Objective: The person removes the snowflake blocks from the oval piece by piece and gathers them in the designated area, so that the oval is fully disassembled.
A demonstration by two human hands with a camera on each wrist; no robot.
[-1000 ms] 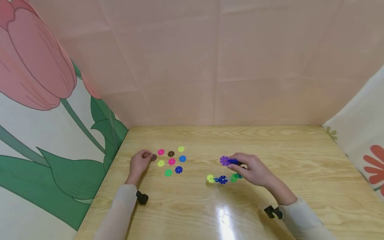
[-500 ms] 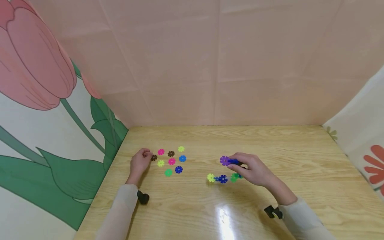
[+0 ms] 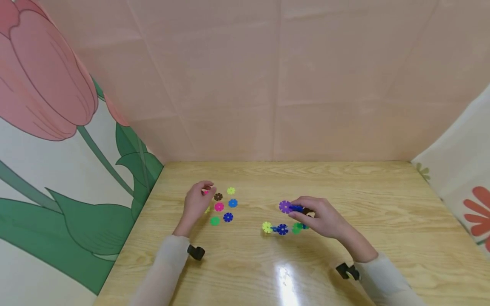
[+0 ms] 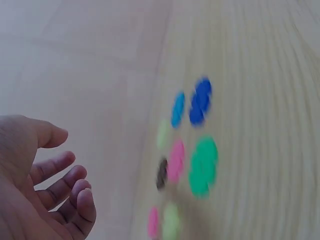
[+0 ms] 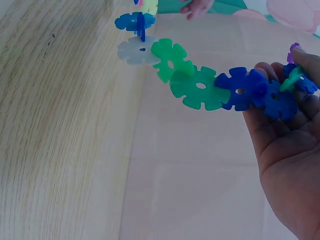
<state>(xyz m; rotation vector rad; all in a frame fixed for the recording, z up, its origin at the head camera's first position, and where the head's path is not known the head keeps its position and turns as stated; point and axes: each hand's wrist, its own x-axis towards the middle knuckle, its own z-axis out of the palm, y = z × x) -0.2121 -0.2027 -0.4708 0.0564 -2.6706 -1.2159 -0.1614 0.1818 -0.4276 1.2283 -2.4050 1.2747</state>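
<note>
My left hand [image 3: 196, 206] hovers over loose snowflake discs on the left. Its thumb and loosely bent fingers are apart, with nothing between them in the left wrist view. Near it lie a brown disc [image 3: 218, 196], a pink disc [image 3: 219, 207] and a green disc [image 3: 215, 221]; the hand partly covers another pink one and a yellow one. My right hand [image 3: 325, 216] grips a chain of interlocked snowflake discs [image 5: 201, 86], which loops below the fingers. A purple disc [image 3: 285, 207] sticks out past the fingertips, and a yellow disc [image 3: 266, 227] ends the lower strand.
Beyond the left hand lie a yellow disc [image 3: 231, 191], a light blue disc [image 3: 232, 203] and a dark blue disc [image 3: 228, 217]. The wooden table [image 3: 245, 263] meets a pink cloth backdrop [image 3: 229, 85]. A flower-printed panel [image 3: 49, 76] stands at the left.
My left hand has moved right from the brown disc at the left edge and now covers that spot. The right hand and its chain have hardly moved.
</note>
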